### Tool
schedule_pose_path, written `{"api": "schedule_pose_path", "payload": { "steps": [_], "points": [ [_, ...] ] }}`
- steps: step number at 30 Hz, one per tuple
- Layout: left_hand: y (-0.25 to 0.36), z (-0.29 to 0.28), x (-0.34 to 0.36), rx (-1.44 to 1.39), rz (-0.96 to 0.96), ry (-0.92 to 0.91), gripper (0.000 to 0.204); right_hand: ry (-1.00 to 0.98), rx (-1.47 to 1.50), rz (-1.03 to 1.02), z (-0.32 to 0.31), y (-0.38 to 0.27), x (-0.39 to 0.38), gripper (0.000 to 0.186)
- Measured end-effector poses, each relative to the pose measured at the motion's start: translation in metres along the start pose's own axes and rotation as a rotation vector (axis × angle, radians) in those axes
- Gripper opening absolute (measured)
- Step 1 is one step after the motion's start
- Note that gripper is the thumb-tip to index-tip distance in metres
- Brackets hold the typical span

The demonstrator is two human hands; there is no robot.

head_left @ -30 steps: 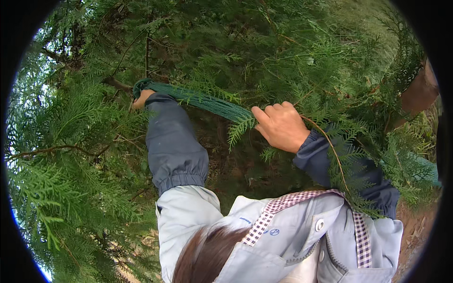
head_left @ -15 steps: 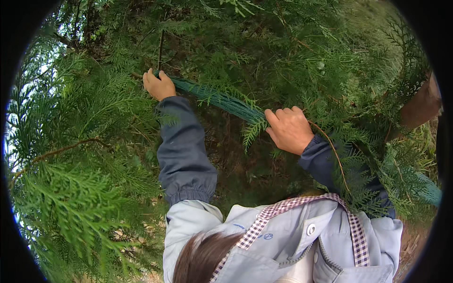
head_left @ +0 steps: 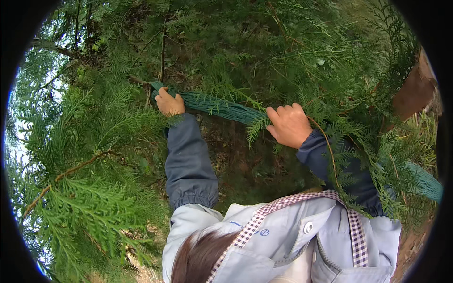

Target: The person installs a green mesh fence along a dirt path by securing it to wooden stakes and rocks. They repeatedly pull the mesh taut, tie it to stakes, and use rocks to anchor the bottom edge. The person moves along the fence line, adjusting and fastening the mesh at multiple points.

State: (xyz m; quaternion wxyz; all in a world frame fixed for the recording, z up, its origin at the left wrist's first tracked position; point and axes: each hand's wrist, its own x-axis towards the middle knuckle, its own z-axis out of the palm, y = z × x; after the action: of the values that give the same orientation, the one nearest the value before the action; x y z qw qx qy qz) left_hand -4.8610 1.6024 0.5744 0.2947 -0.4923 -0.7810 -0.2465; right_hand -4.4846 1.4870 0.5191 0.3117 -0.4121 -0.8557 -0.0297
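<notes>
A bunched length of green netting (head_left: 222, 108) runs between my hands, sloping slightly down to the right. My left hand (head_left: 170, 102) is closed on its left part, beside a thin upright stem where the netting loops round a branch (head_left: 138, 81). My right hand (head_left: 289, 126) grips the netting farther right, fingers curled over it. Past that hand the netting goes behind foliage and shows again as a paler green strip (head_left: 423, 183) at the right edge. A small leafy sprig (head_left: 256, 130) hangs just left of my right hand.
Feathery evergreen foliage (head_left: 89, 198) surrounds both arms. A bare curved branch (head_left: 71, 172) crosses the left side, and a thin brown twig (head_left: 330, 146) passes over my right sleeve. At the far right stands a thick brown trunk or limb (head_left: 415, 92).
My left hand has shifted a little right and down along the netting, uncovering the loop at the branch. My right hand stays nearly in place, still gripping.
</notes>
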Motion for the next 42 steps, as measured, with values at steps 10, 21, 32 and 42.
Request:
{"api": "schedule_pose_path", "payload": {
  "steps": [10,21,32,42],
  "points": [
    [0.073,-0.011,0.062,0.634,0.157,-0.415,0.022,0.054,0.003,-0.014,0.0,-0.003,-0.001,0.041],
    [-0.015,-0.007,-0.044,-0.596,-0.001,0.212,0.025,0.0,0.053,-0.001,0.003,-0.005,-0.002,0.036],
    [-0.001,0.029,-0.017,-1.405,-0.813,0.106,0.037,0.007,-0.017,-0.008,0.005,-0.005,-0.002,0.041],
    [-0.041,0.048,0.033,-1.299,-0.917,0.04,0.042,0.041,0.001,0.0,0.006,-0.006,-0.002,0.043]
  ]
}}
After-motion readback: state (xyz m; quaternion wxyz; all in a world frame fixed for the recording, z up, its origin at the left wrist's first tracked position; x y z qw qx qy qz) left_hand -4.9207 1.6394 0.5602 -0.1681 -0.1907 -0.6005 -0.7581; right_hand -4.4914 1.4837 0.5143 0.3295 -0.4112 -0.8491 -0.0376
